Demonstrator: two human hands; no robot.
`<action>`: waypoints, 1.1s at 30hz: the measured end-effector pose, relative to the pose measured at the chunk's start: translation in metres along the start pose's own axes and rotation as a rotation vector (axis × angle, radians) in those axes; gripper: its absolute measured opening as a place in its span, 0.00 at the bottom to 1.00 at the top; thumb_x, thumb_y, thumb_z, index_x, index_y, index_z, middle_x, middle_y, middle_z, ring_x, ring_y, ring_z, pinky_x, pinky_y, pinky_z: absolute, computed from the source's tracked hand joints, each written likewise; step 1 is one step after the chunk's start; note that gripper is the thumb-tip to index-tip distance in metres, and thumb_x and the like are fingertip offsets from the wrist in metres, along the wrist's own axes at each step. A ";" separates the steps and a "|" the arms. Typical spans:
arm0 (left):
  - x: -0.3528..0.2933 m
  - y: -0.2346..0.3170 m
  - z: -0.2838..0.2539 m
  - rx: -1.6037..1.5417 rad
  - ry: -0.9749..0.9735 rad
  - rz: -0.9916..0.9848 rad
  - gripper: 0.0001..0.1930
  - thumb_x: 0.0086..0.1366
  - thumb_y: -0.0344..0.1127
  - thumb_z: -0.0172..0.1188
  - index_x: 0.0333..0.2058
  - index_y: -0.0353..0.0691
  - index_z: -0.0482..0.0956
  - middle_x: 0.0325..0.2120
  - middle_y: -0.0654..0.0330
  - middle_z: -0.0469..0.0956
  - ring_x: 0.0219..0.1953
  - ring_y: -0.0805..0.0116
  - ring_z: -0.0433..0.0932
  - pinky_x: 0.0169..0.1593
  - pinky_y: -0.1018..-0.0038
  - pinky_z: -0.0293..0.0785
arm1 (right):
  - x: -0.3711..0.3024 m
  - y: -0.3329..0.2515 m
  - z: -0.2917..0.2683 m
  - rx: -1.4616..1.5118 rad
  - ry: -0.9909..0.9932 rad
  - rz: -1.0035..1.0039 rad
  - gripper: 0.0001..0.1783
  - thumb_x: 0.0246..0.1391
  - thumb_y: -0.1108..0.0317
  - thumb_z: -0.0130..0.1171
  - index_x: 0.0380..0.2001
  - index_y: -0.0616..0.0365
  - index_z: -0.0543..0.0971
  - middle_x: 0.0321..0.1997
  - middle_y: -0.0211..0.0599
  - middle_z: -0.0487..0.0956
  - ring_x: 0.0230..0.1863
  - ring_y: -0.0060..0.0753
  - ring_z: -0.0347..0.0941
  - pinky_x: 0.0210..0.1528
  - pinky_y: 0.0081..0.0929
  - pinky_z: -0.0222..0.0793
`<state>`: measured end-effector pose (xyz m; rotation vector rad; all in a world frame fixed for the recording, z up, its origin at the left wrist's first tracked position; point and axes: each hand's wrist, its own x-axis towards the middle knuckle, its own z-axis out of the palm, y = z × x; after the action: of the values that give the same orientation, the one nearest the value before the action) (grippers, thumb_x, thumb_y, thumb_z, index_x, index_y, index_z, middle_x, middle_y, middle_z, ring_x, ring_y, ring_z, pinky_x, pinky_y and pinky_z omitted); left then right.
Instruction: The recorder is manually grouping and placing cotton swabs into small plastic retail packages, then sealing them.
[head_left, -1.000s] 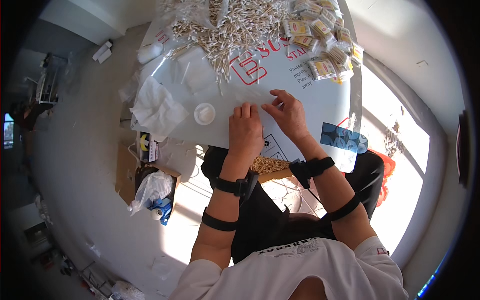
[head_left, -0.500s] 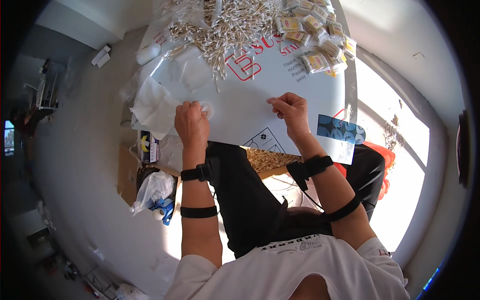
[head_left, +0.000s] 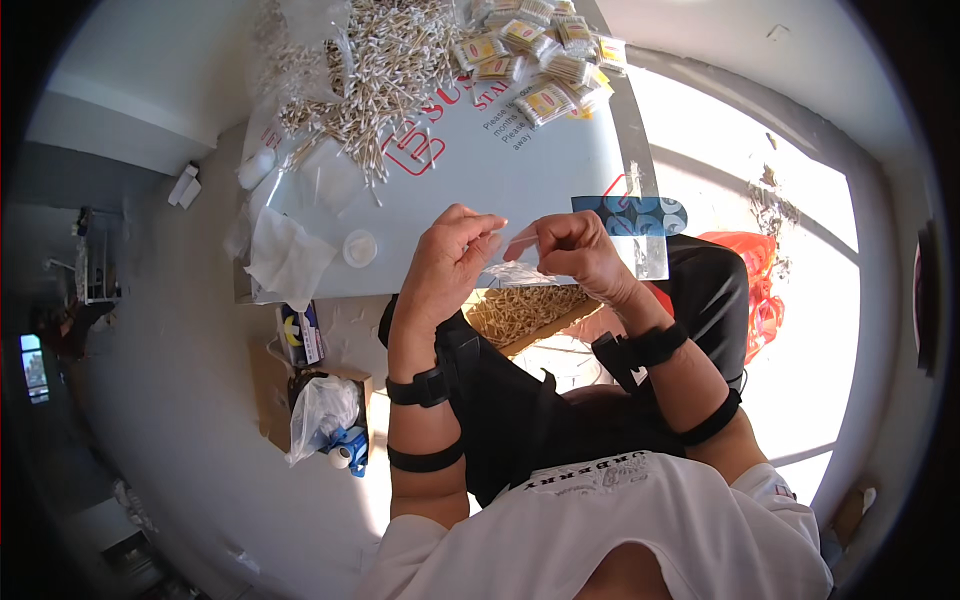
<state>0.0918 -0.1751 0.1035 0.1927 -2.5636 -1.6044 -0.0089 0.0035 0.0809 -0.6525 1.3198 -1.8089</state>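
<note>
Over the table's near edge, my left hand (head_left: 447,258) and my right hand (head_left: 585,258) are close together, fingertips facing each other. Both are closed in a pinch. A thin, see-through piece of plastic film (head_left: 517,243) shows between the fingertips, with its outline hard to make out. To the left of my left hand lies a small round white dish (head_left: 360,248). Loose cotton swabs (head_left: 385,70) are heaped at the far left of the table. Beside that heap are several small clear packs of cotton swabs (head_left: 545,103).
A crumpled white sheet (head_left: 288,255) lies at the table's left edge. A blue patterned strip (head_left: 630,216) overhangs the right side. Below the table sit a cardboard box of swabs (head_left: 525,318) and, at left, a box with a clear plastic bag (head_left: 325,410). A red bag (head_left: 760,290) is right of my leg.
My left hand has left the round white dish and come over to my right hand. The clear film now shows between them. The whole view has shifted, moving the table leftward in it.
</note>
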 end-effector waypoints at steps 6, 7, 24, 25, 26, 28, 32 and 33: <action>-0.011 0.007 0.050 -0.322 0.038 -0.107 0.07 0.62 0.30 0.60 0.34 0.31 0.79 0.24 0.65 0.76 0.27 0.81 0.70 0.31 0.81 0.67 | -0.030 -0.003 -0.030 -0.008 -0.013 0.009 0.07 0.32 0.83 0.51 0.11 0.62 0.65 0.19 0.26 0.74 0.21 0.12 0.58 0.23 0.16 0.53; -0.014 0.014 0.053 -0.342 -0.019 -0.246 0.07 0.63 0.29 0.59 0.33 0.29 0.79 0.21 0.66 0.75 0.24 0.83 0.69 0.28 0.83 0.65 | -0.037 -0.005 -0.034 -0.003 -0.041 0.033 0.07 0.32 0.83 0.51 0.11 0.62 0.65 0.19 0.26 0.74 0.21 0.12 0.58 0.23 0.16 0.53; -0.010 0.028 0.151 -0.120 0.170 -0.186 0.07 0.56 0.25 0.64 0.23 0.32 0.75 0.15 0.67 0.72 0.20 0.81 0.66 0.26 0.81 0.64 | -0.109 0.005 -0.076 -0.338 0.513 0.008 0.10 0.52 0.71 0.64 0.23 0.62 0.74 0.19 0.20 0.69 0.23 0.08 0.62 0.23 0.14 0.57; -0.007 0.032 0.159 -0.090 0.190 -0.163 0.08 0.56 0.26 0.64 0.23 0.33 0.73 0.15 0.67 0.71 0.20 0.81 0.66 0.25 0.81 0.64 | -0.112 0.010 -0.074 -0.279 0.476 0.027 0.10 0.52 0.71 0.64 0.24 0.63 0.74 0.19 0.21 0.70 0.23 0.09 0.63 0.24 0.14 0.58; -0.005 0.036 0.166 -0.060 0.210 -0.140 0.10 0.56 0.26 0.65 0.22 0.33 0.72 0.15 0.66 0.71 0.20 0.81 0.66 0.25 0.80 0.64 | -0.115 0.014 -0.072 -0.220 0.438 0.046 0.09 0.52 0.71 0.64 0.24 0.63 0.74 0.19 0.22 0.71 0.24 0.09 0.63 0.24 0.14 0.60; -0.003 0.042 0.176 -0.056 0.194 -0.157 0.12 0.56 0.27 0.65 0.21 0.34 0.70 0.15 0.66 0.71 0.20 0.81 0.66 0.24 0.79 0.64 | -0.117 0.017 -0.069 -0.228 0.459 0.028 0.09 0.53 0.71 0.63 0.25 0.65 0.75 0.20 0.24 0.72 0.25 0.11 0.65 0.25 0.14 0.62; 0.000 0.039 0.187 -0.070 0.139 -0.133 0.13 0.56 0.28 0.68 0.20 0.37 0.70 0.15 0.72 0.68 0.20 0.85 0.62 0.23 0.83 0.60 | -0.116 0.024 -0.074 -0.209 0.470 -0.007 0.09 0.53 0.72 0.61 0.24 0.67 0.75 0.20 0.25 0.72 0.25 0.13 0.66 0.26 0.16 0.63; 0.000 0.039 0.188 -0.078 0.110 -0.142 0.13 0.56 0.27 0.68 0.20 0.37 0.70 0.15 0.72 0.69 0.20 0.85 0.63 0.23 0.83 0.60 | -0.117 0.024 -0.077 -0.235 0.461 -0.014 0.09 0.53 0.73 0.60 0.24 0.67 0.75 0.20 0.26 0.72 0.25 0.13 0.66 0.26 0.17 0.63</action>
<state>0.0594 0.0082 0.0570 0.4516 -2.4499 -1.6865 0.0039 0.1379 0.0378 -0.3735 1.8564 -1.9013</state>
